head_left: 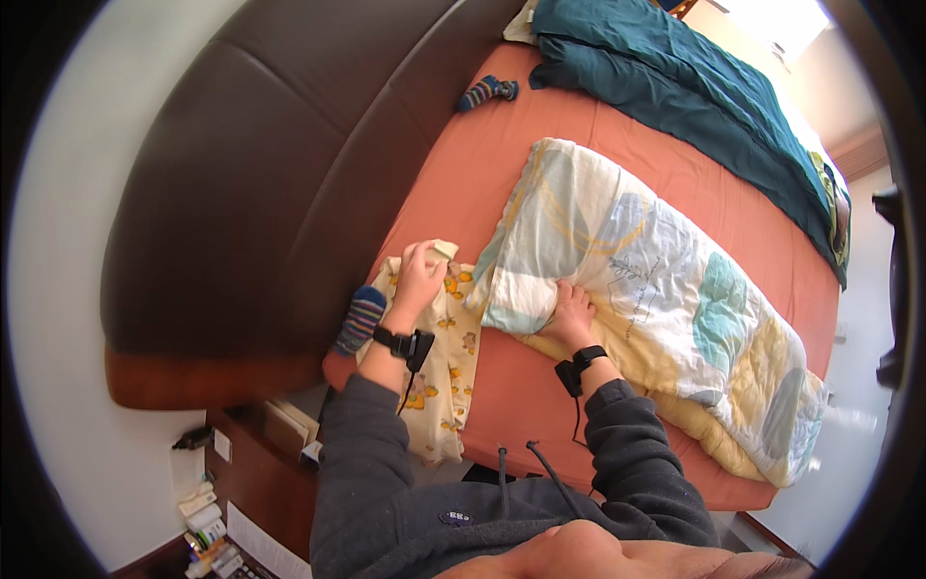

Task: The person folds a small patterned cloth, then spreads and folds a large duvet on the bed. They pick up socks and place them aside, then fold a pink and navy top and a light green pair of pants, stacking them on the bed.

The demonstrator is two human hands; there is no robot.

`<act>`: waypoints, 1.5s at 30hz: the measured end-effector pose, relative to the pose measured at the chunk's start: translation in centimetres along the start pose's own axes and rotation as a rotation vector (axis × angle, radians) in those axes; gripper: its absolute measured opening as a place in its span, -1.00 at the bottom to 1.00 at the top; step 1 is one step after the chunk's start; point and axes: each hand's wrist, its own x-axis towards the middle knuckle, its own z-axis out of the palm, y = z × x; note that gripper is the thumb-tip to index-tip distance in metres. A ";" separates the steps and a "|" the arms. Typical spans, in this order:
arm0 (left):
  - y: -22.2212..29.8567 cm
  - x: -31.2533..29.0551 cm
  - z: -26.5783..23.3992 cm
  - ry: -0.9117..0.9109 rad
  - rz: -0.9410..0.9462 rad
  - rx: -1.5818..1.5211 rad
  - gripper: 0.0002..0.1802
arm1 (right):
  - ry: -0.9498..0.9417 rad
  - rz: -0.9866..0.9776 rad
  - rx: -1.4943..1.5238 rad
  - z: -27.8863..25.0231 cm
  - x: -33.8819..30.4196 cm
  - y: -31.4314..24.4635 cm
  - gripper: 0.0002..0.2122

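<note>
My left hand (pixel 420 279) is at the far end of a cream cloth (pixel 446 378) printed with orange and yellow figures. Its fingers curl at a turned-up edge of that cloth and seem to pinch it. The cloth lies along the bed's left side and hangs toward me. To the right lies a folded quilt (pixel 666 275) in white, grey, teal and pale yellow. My right hand (pixel 571 314) rests on the quilt's near left part, fingers stretched over its surface; the thumb is partly hidden. Both wrists wear black straps with small devices.
A striped sock (pixel 362 317) lies beside the cream cloth, another striped sock (pixel 488 93) farther back. A dark brown padded headboard (pixel 260 174) borders the salmon-coloured bed sheet (pixel 473 183) on the left. A dark teal blanket (pixel 675 92) covers the far side. A wooden cabinet (pixel 256 478) stands lower left.
</note>
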 end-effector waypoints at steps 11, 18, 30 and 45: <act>1.3 26.0 9.4 0.018 0.116 0.411 -0.48 | -0.054 0.238 0.063 3.7 6.4 2.0 -0.49; 0.2 35.5 12.8 -0.124 -0.146 0.300 -0.38 | -0.015 0.244 0.009 5.3 7.3 2.6 -0.66; -0.9 18.5 -1.1 0.076 0.022 -0.548 -0.51 | 0.020 0.233 0.021 5.1 7.3 2.8 -0.63; -8.0 -19.3 -13.7 -0.231 -0.386 0.620 -0.59 | -0.027 -0.047 0.025 0.3 0.7 1.1 -0.15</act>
